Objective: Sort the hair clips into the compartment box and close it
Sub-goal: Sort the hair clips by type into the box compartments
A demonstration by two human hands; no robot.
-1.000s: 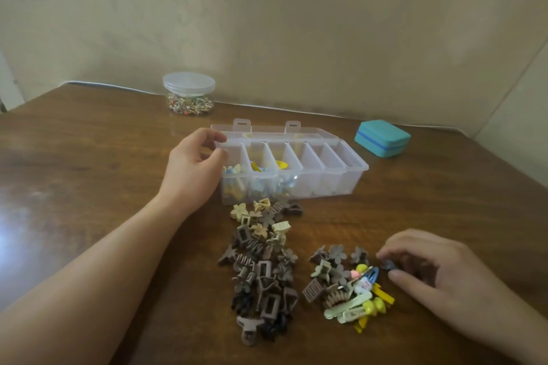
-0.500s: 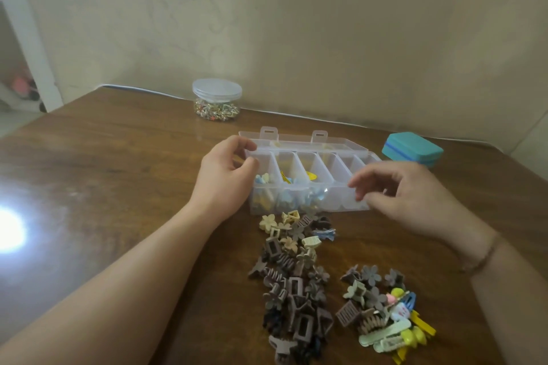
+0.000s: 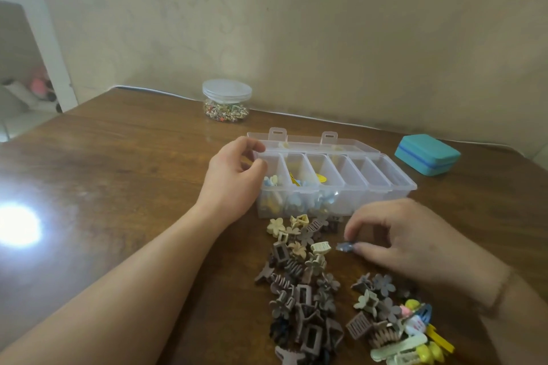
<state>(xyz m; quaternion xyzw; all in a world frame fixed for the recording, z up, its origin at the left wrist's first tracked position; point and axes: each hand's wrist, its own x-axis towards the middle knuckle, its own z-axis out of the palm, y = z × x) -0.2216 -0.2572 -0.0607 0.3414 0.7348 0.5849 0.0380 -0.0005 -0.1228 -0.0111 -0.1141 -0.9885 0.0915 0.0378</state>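
My right hand (image 3: 406,240) pinches a blue clip (image 3: 345,246) just in front of the box (image 3: 382,187); my left hand (image 3: 234,178) grips its left end. Picking step, I judge; next, lift it into 1 compartment.

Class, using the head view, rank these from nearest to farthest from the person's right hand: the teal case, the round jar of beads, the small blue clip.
From the right hand:
1. Small blue clip, pinched at its fingertips.
2. Teal case, beyond it, far right.
3. Round jar, far back left, by the wall.
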